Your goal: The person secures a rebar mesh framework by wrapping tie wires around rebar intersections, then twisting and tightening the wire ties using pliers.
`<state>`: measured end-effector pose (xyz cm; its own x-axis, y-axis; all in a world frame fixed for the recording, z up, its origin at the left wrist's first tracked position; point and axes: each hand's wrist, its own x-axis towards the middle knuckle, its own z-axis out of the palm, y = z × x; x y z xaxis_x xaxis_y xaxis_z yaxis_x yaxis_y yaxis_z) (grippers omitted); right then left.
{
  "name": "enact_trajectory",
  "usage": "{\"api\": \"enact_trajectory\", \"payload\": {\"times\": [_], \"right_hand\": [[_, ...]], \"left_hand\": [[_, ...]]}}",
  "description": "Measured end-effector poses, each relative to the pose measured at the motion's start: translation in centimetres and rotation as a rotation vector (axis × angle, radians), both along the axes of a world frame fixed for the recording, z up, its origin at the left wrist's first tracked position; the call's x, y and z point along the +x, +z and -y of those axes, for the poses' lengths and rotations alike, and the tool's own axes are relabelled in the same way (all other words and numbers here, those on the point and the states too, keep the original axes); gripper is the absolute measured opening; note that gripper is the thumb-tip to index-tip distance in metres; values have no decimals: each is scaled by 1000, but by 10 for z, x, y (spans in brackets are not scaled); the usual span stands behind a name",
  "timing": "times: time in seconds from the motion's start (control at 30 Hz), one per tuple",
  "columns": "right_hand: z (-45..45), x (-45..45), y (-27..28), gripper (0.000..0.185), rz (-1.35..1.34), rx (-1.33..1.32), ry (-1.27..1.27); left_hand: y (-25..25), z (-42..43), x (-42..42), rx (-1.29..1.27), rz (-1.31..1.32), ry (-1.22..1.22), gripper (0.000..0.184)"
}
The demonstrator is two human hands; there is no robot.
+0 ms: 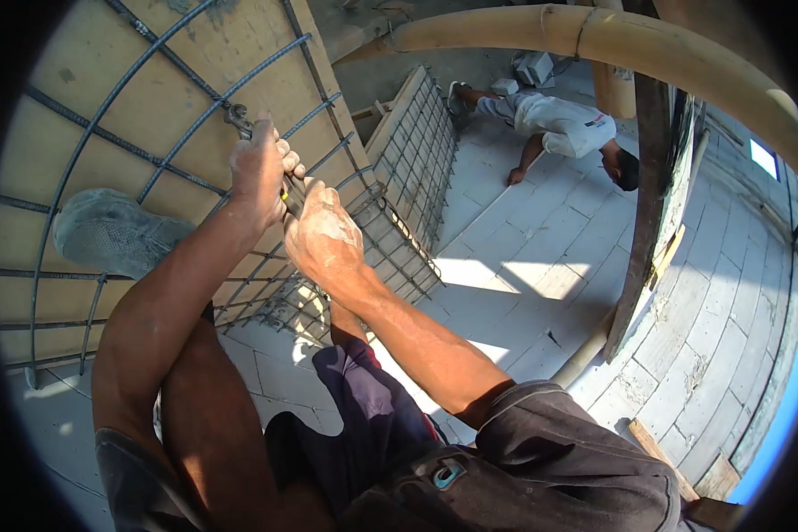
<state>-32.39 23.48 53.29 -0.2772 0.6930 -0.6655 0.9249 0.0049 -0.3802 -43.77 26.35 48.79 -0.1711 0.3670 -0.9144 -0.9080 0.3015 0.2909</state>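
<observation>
My left hand [262,173] is closed round the upper part of a steel hand tool [237,115] with a rounded, notched head, like pincers. My right hand [325,232] is closed on the tool's lower end, just below the left. The head lies at a crossing of the ribbed rebar grid [164,164], touching or very near it. Fingers hide most of the handles, and I cannot make out any wire at the crossing. Behind the bars stands a plywood panel [199,53]. My dusty grey shoe [115,232] rests among the bars at left.
A co-worker [567,124] bends over the pale block floor [523,226], one hand on a long thin rod. A smaller rebar cage [417,133] stands between us. A bamboo pole [505,28] arches overhead, and a dark upright post [652,177] stands right.
</observation>
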Motion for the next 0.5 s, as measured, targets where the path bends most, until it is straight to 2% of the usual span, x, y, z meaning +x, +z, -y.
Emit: {"api": "enact_trajectory", "payload": {"times": [0.07, 0.13, 0.23, 0.33, 0.37, 0.5], "right_hand": [[-1, -3, -6, 42, 7, -90, -9], [1, 0, -19, 35, -136, -122, -46], [-23, 2, -11, 20, -186, -431, -132], [-34, 26, -39, 20, -662, -1698, -818], [-23, 27, -37, 23, -796, -1922, -1033], [-11, 17, -18, 29, -813, -1663, -972]], "left_hand": [[-13, 8, -4, 40, -21, -58, 33], [-15, 11, -7, 15, -22, -112, 35], [11, 12, -15, -89, -6, -240, 34], [2, 24, -33, 74, 16, -297, 33], [2, 25, -41, 92, 47, -367, 31], [15, 15, -34, -11, -24, -320, 28]]}}
